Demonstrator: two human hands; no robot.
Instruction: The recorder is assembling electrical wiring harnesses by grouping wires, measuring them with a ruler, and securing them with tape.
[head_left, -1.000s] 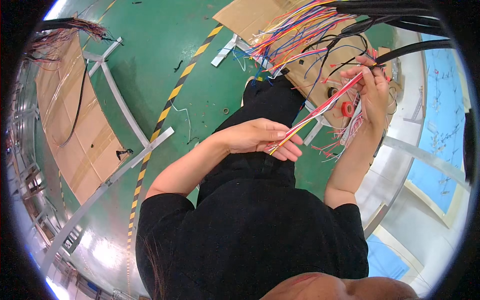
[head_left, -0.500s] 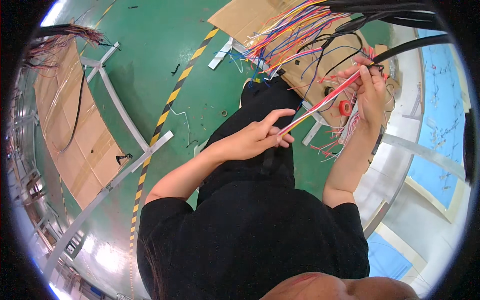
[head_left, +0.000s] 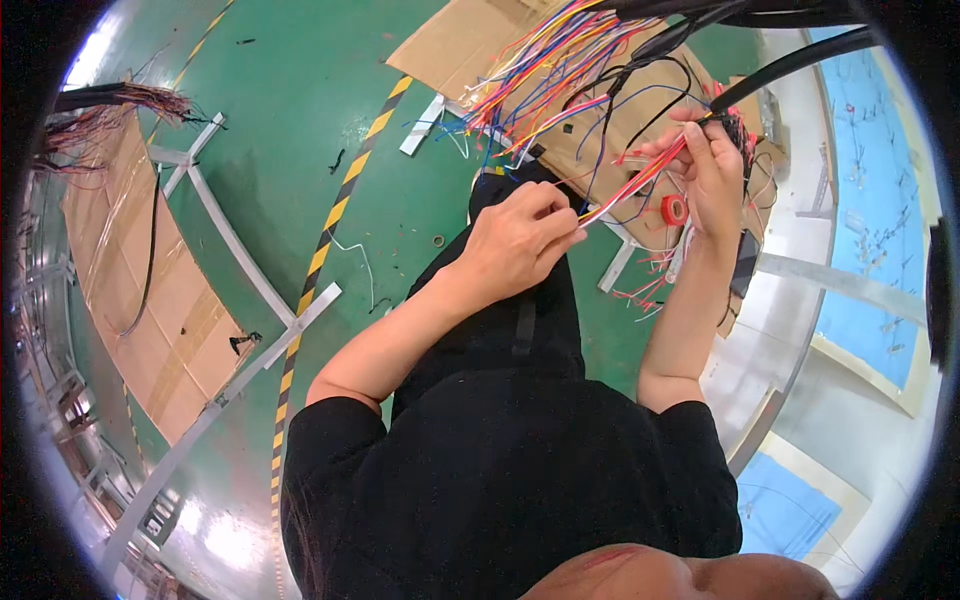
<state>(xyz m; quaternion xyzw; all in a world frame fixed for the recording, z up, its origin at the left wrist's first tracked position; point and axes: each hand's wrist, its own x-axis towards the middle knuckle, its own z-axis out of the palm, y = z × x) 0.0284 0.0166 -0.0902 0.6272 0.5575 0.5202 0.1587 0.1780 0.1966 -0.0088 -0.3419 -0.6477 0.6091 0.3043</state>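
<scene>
Green floor [head_left: 270,130] across most of the bkgd. Black shirt [head_left: 500,470] next, filling lower ctr, w/ black trousers [head_left: 490,340] just above it. Blue board [head_left: 870,200] w/ cream border, far R; can't tell if upright or flat. Long tan cardboard sheet [head_left: 150,280] on L, beside a grey metal frame [head_left: 240,240]; second cardboard piece [head_left: 450,50] up top, R of ctr. Yellow-and-black striped tape [head_left: 365,155] running diag. along floor b/w the two cardboard pcs. Loose wires [head_left: 550,60] fanned out over the upper cardboard: blue, red, yellow, white, orange. Thick black cable [head_left: 790,70] in from upper R, down to R hand. Left hand [head_left: 520,240] closed, fingers bent, pinching wire bundle [head_left: 632,187] nr its lower end; very tip hidden by fingers. Right hand [head_left: 710,175] gripping same bundle b/w thumb & fingers at upper end, right by the cable. Bundle mostly red & white, slanting b/w both hands, over the cardboard's lower edge. Red tape roll [head_left: 674,209] just below bundle, nr R wrist. Small brownish ring [head_left: 438,241] on floor, L of L hand.
</scene>
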